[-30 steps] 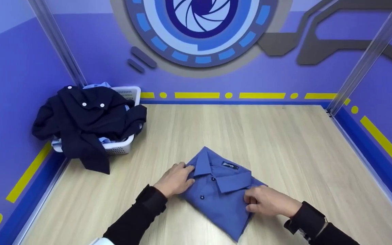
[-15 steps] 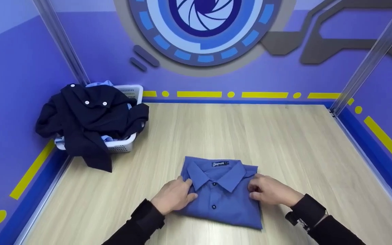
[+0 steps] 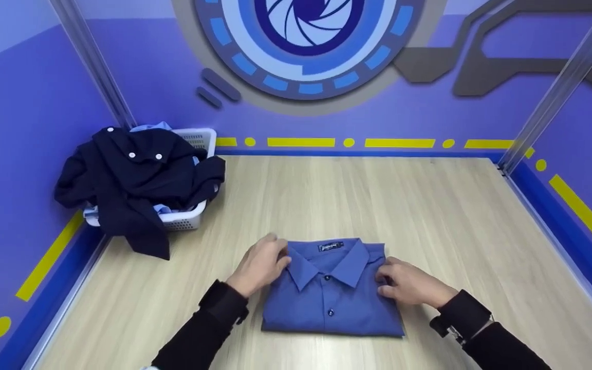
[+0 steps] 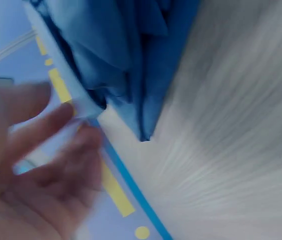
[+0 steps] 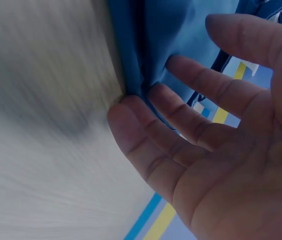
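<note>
A folded blue shirt (image 3: 303, 308) lies flat, its collar facing away from me and two dark buttons down the front. By its upper left corner is my left hand (image 3: 260, 264); the left wrist view shows that hand (image 4: 51, 160) blurred, fingers loosely bent and apart from the cloth. At the shirt's right edge my right hand (image 3: 411, 282) has its fingertips against the fabric. Seen from the right wrist, those fingers (image 5: 196, 120) are slightly bent, with the thumb held away from them. Neither hand grips the shirt.
A white perforated basket (image 3: 183, 224) stands at the back left, heaped with dark clothing (image 3: 142, 180) that hangs over its front onto the wooden table (image 3: 429, 205). Purple walls (image 3: 327, 123) close off the back and both sides.
The shirt has turned from a diagonal position to lie nearly square, collar away from me. My left hand has moved up off its left edge to the upper corner; the right hand has barely shifted.
</note>
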`<state>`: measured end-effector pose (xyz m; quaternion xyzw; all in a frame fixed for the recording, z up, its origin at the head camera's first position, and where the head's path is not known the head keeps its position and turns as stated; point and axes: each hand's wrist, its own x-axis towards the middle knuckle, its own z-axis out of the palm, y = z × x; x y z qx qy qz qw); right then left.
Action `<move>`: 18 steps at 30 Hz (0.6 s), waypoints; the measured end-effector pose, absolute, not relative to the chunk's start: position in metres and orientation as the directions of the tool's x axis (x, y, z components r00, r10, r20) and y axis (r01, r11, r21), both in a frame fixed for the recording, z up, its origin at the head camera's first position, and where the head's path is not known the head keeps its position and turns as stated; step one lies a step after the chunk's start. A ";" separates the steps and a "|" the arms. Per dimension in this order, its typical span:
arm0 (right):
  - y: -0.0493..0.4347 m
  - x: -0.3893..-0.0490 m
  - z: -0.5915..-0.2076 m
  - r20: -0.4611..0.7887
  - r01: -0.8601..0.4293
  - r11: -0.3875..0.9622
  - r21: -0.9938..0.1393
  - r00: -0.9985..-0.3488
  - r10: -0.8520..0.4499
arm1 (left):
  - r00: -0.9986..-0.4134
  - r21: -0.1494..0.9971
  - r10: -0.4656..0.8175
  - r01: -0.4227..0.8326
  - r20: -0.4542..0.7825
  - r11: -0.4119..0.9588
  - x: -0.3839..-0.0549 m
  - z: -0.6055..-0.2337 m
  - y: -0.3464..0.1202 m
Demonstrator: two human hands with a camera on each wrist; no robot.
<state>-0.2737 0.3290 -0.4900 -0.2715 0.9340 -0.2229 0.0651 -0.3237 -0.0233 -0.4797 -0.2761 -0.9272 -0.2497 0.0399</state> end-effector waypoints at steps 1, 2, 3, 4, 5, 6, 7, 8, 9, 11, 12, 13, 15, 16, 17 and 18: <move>0.329 -0.274 -0.490 -0.001 -0.478 0.753 -0.451 -0.844 -0.536 | -0.831 0.434 0.499 0.555 0.247 0.710 -0.328 -0.482 -0.021; 0.328 -0.274 -0.490 0.000 -0.479 0.754 -0.450 -0.844 -0.536 | -0.816 0.427 0.511 0.578 0.272 0.696 -0.331 -0.484 -0.019; 0.328 -0.274 -0.490 0.000 -0.479 0.755 -0.448 -0.844 -0.536 | -0.805 0.425 0.524 0.593 0.279 0.684 -0.335 -0.486 -0.018; 0.328 -0.274 -0.490 0.000 -0.481 0.754 -0.447 -0.843 -0.537 | -0.796 0.425 0.537 0.605 0.281 0.674 -0.337 -0.488 -0.017; 0.327 -0.274 -0.490 0.001 -0.481 0.754 -0.446 -0.843 -0.537 | -0.788 0.421 0.548 0.614 0.281 0.667 -0.340 -0.490 -0.016; 0.327 -0.275 -0.490 0.005 -0.485 0.754 -0.443 -0.842 -0.539 | -0.779 0.414 0.559 0.625 0.284 0.661 -0.342 -0.491 -0.015; 0.327 -0.275 -0.491 0.007 -0.486 0.756 -0.439 -0.843 -0.538 | -0.770 0.408 0.568 0.636 0.289 0.655 -0.344 -0.493 -0.014; 0.327 -0.275 -0.491 0.009 -0.488 0.757 -0.435 -0.843 -0.538 | -0.762 0.403 0.576 0.647 0.296 0.648 -0.346 -0.495 -0.014; 0.327 -0.275 -0.491 0.011 -0.488 0.759 -0.431 -0.844 -0.537 | -0.751 0.398 0.586 0.659 0.304 0.638 -0.348 -0.496 -0.014; 0.327 -0.275 -0.491 0.012 -0.490 0.762 -0.424 -0.844 -0.536 | -0.722 0.387 0.607 0.691 0.332 0.611 -0.351 -0.498 -0.013; 0.327 -0.275 -0.491 0.012 -0.492 0.762 -0.420 -0.843 -0.537 | -0.706 0.377 0.618 0.708 0.346 0.597 -0.353 -0.500 -0.013; 0.327 -0.275 -0.490 0.012 -0.493 0.764 -0.417 -0.843 -0.537 | -0.688 0.365 0.630 0.726 0.360 0.583 -0.354 -0.500 -0.013; 0.327 -0.275 -0.490 0.012 -0.496 0.764 -0.414 -0.842 -0.540 | -0.658 0.349 0.651 0.752 0.378 0.558 -0.356 -0.502 -0.012; 0.327 -0.275 -0.489 0.011 -0.494 0.764 -0.414 -0.842 -0.539 | -0.648 0.344 0.658 0.761 0.383 0.550 -0.357 -0.502 -0.012; 0.327 -0.275 -0.489 0.010 -0.493 0.765 -0.415 -0.843 -0.538 | -0.643 0.339 0.662 0.765 0.385 0.547 -0.357 -0.502 -0.011; 0.327 -0.274 -0.488 0.009 -0.491 0.764 -0.417 -0.843 -0.537 | -0.645 0.340 0.660 0.764 0.384 0.549 -0.358 -0.503 -0.010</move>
